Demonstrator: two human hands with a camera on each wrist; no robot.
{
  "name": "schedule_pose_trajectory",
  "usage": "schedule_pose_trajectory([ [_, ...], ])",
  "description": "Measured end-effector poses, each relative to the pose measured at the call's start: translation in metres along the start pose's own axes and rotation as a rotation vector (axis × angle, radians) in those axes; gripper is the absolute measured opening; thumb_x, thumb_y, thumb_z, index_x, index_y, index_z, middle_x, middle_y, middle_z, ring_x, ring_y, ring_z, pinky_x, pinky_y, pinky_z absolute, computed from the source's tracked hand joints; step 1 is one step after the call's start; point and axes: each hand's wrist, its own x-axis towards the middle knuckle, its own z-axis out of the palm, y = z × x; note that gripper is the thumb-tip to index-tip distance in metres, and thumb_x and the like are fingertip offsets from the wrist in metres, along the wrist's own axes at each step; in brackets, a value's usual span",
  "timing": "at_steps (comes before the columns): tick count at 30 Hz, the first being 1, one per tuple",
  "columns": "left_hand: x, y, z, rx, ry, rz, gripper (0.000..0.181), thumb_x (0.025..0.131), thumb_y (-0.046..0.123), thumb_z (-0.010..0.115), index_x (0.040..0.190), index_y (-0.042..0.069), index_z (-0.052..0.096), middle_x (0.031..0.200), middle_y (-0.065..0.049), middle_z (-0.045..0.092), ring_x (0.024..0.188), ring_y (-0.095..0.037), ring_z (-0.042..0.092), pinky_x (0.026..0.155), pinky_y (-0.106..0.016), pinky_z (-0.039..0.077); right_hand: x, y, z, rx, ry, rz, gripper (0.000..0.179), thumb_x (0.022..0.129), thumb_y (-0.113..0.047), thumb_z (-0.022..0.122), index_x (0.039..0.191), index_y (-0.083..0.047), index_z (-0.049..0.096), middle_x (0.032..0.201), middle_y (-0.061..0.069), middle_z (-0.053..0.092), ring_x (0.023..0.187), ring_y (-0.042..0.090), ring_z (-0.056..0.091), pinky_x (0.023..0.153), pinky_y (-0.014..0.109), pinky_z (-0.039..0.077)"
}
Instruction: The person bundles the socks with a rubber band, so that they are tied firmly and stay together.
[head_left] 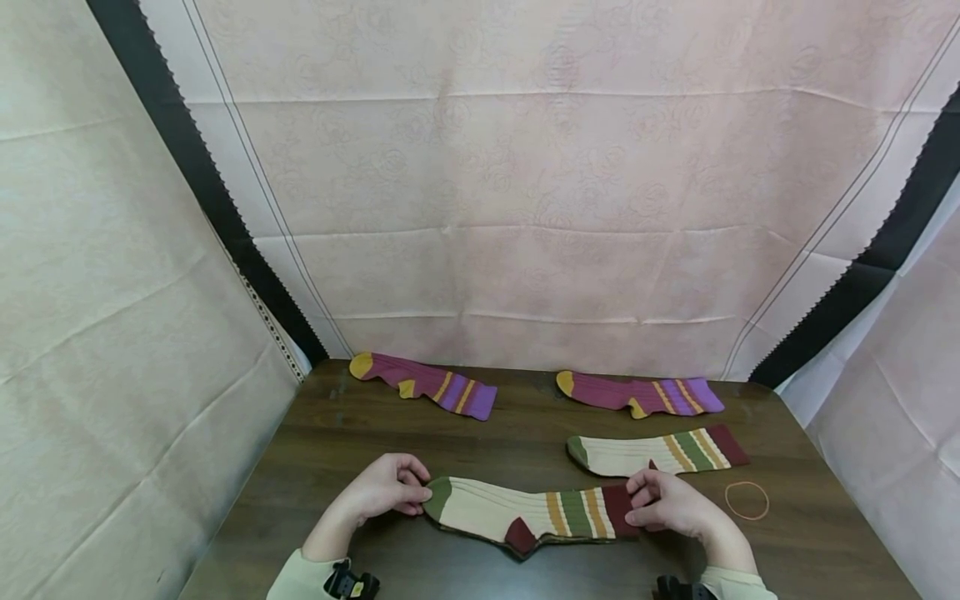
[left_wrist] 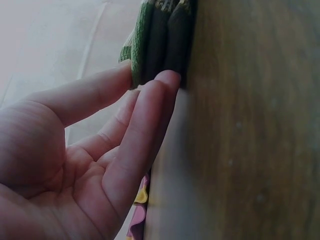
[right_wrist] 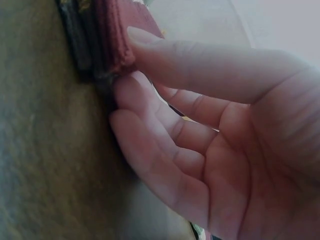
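A cream sock (head_left: pixel 495 504) with a green toe, maroon heel and cuff, and yellow and green stripes lies lengthwise at the front of the table. Dark layers show under its lower edge, and both wrist views show them stacked beneath it. At the toe end, my left hand (head_left: pixel 392 487) pinches the green tip (left_wrist: pixel 137 57) between thumb and fingers. The maroon cuff (right_wrist: pixel 117 37) is pinched by my right hand (head_left: pixel 671 508), thumb on top and fingers at the end below. A similar cream sock (head_left: pixel 630 454) lies just behind the right hand.
Two purple socks with yellow toes lie along the back, one on the left (head_left: pixel 423 383) and one on the right (head_left: pixel 611 392). A thin rubber band (head_left: pixel 727 498) rests right of my right hand. Pale cloth (head_left: pixel 525 208) hangs behind the wooden table (head_left: pixel 315 450) and on both sides.
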Motion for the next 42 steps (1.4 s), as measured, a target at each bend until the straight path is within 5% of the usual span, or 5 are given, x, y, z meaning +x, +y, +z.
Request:
schedule_pose_trajectory([
  [22,0.001,-0.001,-0.002,-0.005,-0.005,-0.001,0.024,0.095,0.003,0.079,0.112,-0.005,0.065,0.087,-0.011,0.072,0.077,-0.027,0.076,0.069,-0.038,0.064,0.001,0.002,-0.002,0.003,-0.012,-0.006,0.034,0.091,0.001,0.079,0.115,0.01,0.056,0.091,0.008,0.063,0.08,0.022,0.064,0.068,0.035,0.059],
  [30,0.003,-0.001,-0.002,-0.008,-0.013,0.002,0.025,0.095,0.006,0.08,0.114,-0.005,0.065,0.087,-0.011,0.072,0.076,-0.026,0.074,0.069,-0.04,0.064,-0.003,-0.002,-0.006,-0.05,0.001,-0.009,0.031,0.104,-0.014,0.069,0.121,0.01,0.058,0.097,0.009,0.07,0.086,0.025,0.068,0.074,0.041,0.06],
  [37,0.002,0.006,-0.002,0.024,0.035,0.034,0.027,0.096,0.009,0.08,0.114,-0.006,0.066,0.088,-0.011,0.073,0.076,-0.025,0.073,0.068,-0.042,0.064,-0.004,-0.011,-0.009,-0.036,0.081,-0.079,0.04,0.107,-0.016,0.066,0.135,0.012,0.056,0.109,0.018,0.072,0.097,0.031,0.07,0.078,0.042,0.06],
  [42,0.002,0.013,-0.003,0.07,0.099,0.068,0.027,0.1,0.012,0.077,0.117,-0.006,0.067,0.092,-0.011,0.072,0.075,-0.025,0.072,0.065,-0.038,0.062,0.006,-0.018,-0.009,-0.035,0.268,-0.116,0.039,0.108,-0.016,0.066,0.138,0.008,0.059,0.116,0.02,0.07,0.103,0.028,0.068,0.081,0.037,0.061],
])
